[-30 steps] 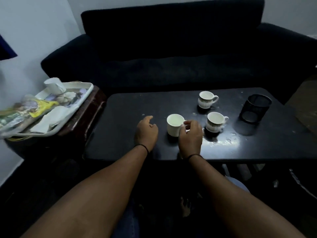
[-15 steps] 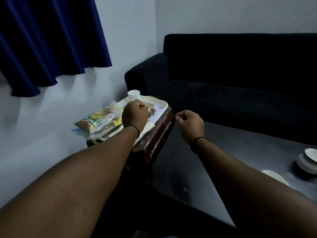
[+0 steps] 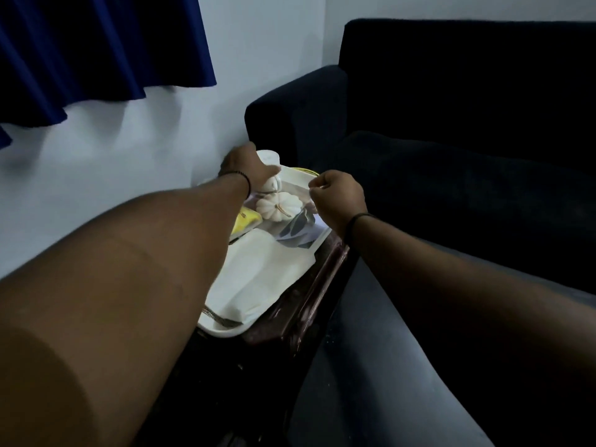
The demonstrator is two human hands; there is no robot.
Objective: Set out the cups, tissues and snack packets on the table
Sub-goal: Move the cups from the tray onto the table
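A white tray (image 3: pixel 225 330) with a pumpkin picture rests on a small dark wooden side table (image 3: pixel 300 304). At its far end is a white cup (image 3: pixel 273 184), and my left hand (image 3: pixel 248 167) is closed over the top of it. Folded white tissues (image 3: pixel 258 275) lie on the near half of the tray. A yellow snack packet (image 3: pixel 245 221) shows at the tray's left side, mostly hidden under my left forearm. My right hand (image 3: pixel 335 196) hovers over the tray's right rim with its fingers curled shut and nothing in them.
The dark coffee table (image 3: pixel 371 350) runs along the right of the side table, under my right forearm. A black sofa (image 3: pixel 451 124) stands behind. A blue curtain (image 3: pixel 96 43) hangs on the white wall at upper left.
My view swung left from the coffee table and its cups to the tray. My left hand moved up the tray and closed on the cup; my right hand followed to the tray's rim.
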